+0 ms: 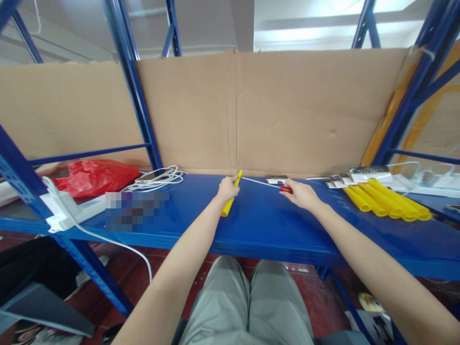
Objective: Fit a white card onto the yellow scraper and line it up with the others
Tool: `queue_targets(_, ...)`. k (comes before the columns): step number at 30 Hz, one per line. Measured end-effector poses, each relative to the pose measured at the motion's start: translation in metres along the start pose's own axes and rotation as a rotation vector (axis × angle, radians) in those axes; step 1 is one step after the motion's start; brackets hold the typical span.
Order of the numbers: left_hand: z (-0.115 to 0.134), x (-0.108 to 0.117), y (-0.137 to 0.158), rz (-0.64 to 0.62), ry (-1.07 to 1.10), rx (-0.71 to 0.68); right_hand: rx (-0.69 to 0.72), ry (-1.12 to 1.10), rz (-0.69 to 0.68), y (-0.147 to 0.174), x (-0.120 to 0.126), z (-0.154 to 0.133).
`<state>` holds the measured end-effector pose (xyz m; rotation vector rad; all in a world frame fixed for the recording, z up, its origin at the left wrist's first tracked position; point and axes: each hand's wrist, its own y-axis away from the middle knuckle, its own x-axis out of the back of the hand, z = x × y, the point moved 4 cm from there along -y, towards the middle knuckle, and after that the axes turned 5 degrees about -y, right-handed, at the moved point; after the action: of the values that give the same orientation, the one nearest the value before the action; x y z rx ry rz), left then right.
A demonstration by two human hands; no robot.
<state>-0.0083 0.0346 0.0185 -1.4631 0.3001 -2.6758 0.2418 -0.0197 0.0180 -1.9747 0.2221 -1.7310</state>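
My left hand [227, 189] is closed around a slim yellow tube [227, 207], which is tilted above the blue shelf with its ends showing above and below the fingers. In my right hand [304, 193] is the red handle of what looks like a screwdriver [286, 190]. Its long, thin, pale shaft points left and reaches close to the top end of the yellow tube; I cannot tell whether they touch. A small black-and-white card [276, 179] lies on the shelf just behind my right hand.
Several yellow tubes [386, 201] lie side by side at right, near black-and-white packages [370, 171]. At left are a coiled white cable [163, 178], a red plastic bag [97, 176] and a white power strip [88, 207]. Cardboard [305, 110] backs the blue shelf [262, 225] between blue posts.
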Motion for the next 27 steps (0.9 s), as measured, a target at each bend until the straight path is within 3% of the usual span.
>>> queue_targets(6,-0.0015,0.0005,-0.0006,0.006,-0.027,0.007,0.098,-0.046,0.012,-0.0013,-0.0058,-0.0013)
queue_targets(14,-0.0006,-0.0019,0.0006,-0.032,-0.053,-0.012,-0.009,0.016,0.020,0.0001,-0.0023,0.0039)
queue_targets(21,-0.0014,-0.0018,-0.0007,-0.022,-0.039,-0.018,0.032,-0.040,-0.073,-0.0002,-0.0070,0.0023)
queue_targets(27,-0.0007,-0.0050,-0.0004,-0.054,0.001,-0.021,0.014,-0.049,-0.042,-0.0008,-0.0068,0.0072)
